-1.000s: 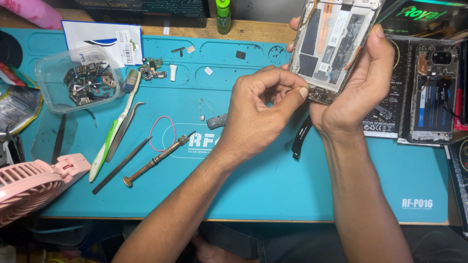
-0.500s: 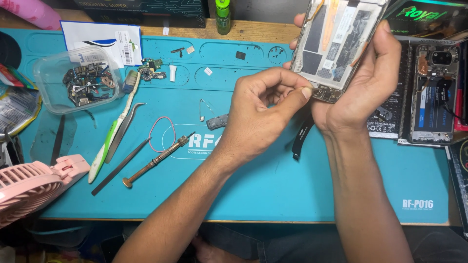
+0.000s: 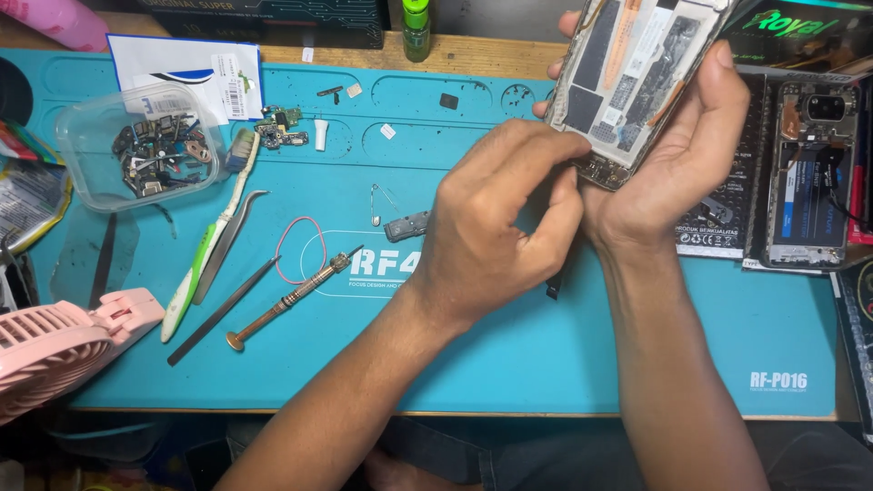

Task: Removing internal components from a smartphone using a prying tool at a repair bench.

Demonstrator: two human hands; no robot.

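Note:
My right hand [image 3: 677, 159] holds an opened phone [image 3: 627, 77] tilted up above the blue work mat [image 3: 509, 364], its bare inside with black and white parts facing me. My left hand [image 3: 491, 227] is curled with thumb and fingertips pinched against the phone's lower edge, where small gold-coloured parts show. Whether a small part sits between those fingertips is hidden. The black tip of a tool [image 3: 553, 289] pokes out from under my left hand on the mat.
On the mat lie a small screwdriver [image 3: 291, 298], metal tweezers [image 3: 227, 241], a green-handled brush [image 3: 205, 264], a thin probe [image 3: 223, 309] and a red wire loop [image 3: 300, 250]. A clear tub of small parts [image 3: 145, 150] stands at left, a pink fan [image 3: 55, 350] front left, another opened phone [image 3: 809, 182] at right.
My right hand has tipped the phone a little further up and to the right. My left hand has closed in tighter on its lower edge and now covers most of the black tool.

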